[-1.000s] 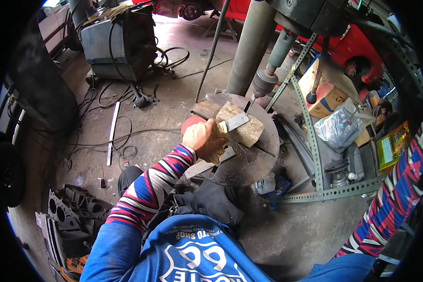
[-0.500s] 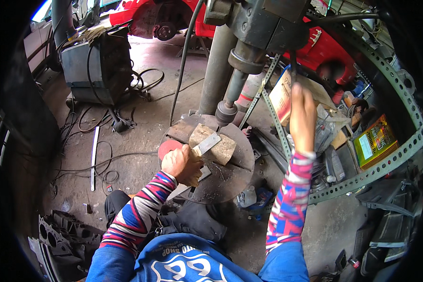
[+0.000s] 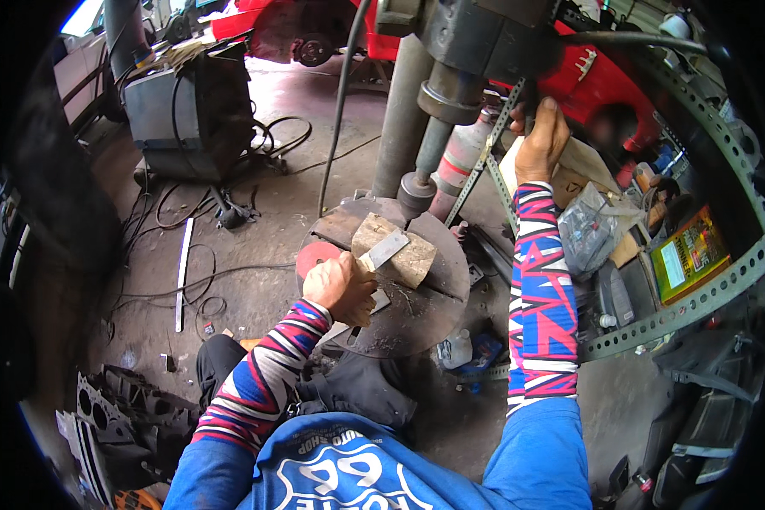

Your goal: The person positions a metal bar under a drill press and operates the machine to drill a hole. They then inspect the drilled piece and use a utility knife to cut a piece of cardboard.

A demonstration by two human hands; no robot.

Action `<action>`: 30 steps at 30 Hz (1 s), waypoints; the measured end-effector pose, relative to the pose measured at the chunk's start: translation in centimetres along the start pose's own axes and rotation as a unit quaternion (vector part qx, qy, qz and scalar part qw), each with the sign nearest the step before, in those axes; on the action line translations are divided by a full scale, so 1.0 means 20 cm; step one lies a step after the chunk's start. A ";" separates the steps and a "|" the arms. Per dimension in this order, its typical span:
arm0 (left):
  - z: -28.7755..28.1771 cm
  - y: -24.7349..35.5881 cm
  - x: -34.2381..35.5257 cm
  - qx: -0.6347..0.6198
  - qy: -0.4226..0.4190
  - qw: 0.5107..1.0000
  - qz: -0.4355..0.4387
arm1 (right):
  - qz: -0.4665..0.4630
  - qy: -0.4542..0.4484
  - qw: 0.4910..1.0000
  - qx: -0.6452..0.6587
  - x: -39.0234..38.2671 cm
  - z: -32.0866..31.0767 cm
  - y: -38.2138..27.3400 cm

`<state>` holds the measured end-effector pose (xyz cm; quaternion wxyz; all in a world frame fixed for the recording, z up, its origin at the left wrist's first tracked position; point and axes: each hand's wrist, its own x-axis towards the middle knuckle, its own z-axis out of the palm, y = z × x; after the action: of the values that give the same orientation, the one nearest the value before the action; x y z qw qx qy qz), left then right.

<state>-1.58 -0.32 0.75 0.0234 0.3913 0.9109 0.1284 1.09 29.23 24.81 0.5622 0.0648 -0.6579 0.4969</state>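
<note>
My left hand (image 3: pixel 340 285) is closed on a flat metal strip (image 3: pixel 387 248), with something pale yellowish bunched under my fingers. The strip lies on a wooden block (image 3: pixel 404 268) on the round drill press table (image 3: pixel 433 319); a red disc (image 3: pixel 313 253) sits beside my knuckles. Above the block hangs the spindle with its chuck (image 3: pixel 416 191), below the dark drill press head (image 3: pixel 476 38). My right hand (image 3: pixel 542 136) is raised to the right of the spindle, wrapped round a dark lever handle (image 3: pixel 531 102). A second metal piece lies partly hidden under my left hand.
Behind the table stand a column (image 3: pixel 395 119) and a grey machine (image 3: pixel 191 119) with cables. A perforated angle-iron rack (image 3: pixel 701 302) holds bags, boxes and cans at right. A red car (image 3: pixel 595 85) is behind. Engine castings (image 3: pixel 110 408) lie lower left.
My right arm has swung in from the far right and up, and my right hand is now on the lever. My left hand still grips the strip. The view has shifted.
</note>
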 end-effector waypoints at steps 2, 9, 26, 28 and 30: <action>0.00 -0.01 -0.01 0.006 0.005 1.000 -0.012 | -0.069 -0.027 0.988 -0.133 -0.05 -0.01 0.06; 0.01 -0.02 0.02 -0.099 0.011 0.992 -0.075 | 0.136 -0.027 0.928 -0.346 -0.22 -0.23 0.34; -0.10 0.04 0.00 -0.016 0.005 1.000 0.011 | -0.004 -0.281 0.831 0.481 0.67 -0.15 -0.72; -0.11 0.05 -0.01 -0.088 0.000 0.993 -0.084 | -0.029 -0.283 0.814 0.507 0.52 -0.22 -0.70; -0.08 0.04 0.00 -0.086 -0.005 0.992 -0.097 | -0.043 -0.207 0.819 0.533 0.29 -0.30 -0.56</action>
<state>-1.15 -0.19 2.57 0.0739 0.2980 0.9301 0.2015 10.37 30.73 35.18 0.3110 0.4837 -0.3880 0.7203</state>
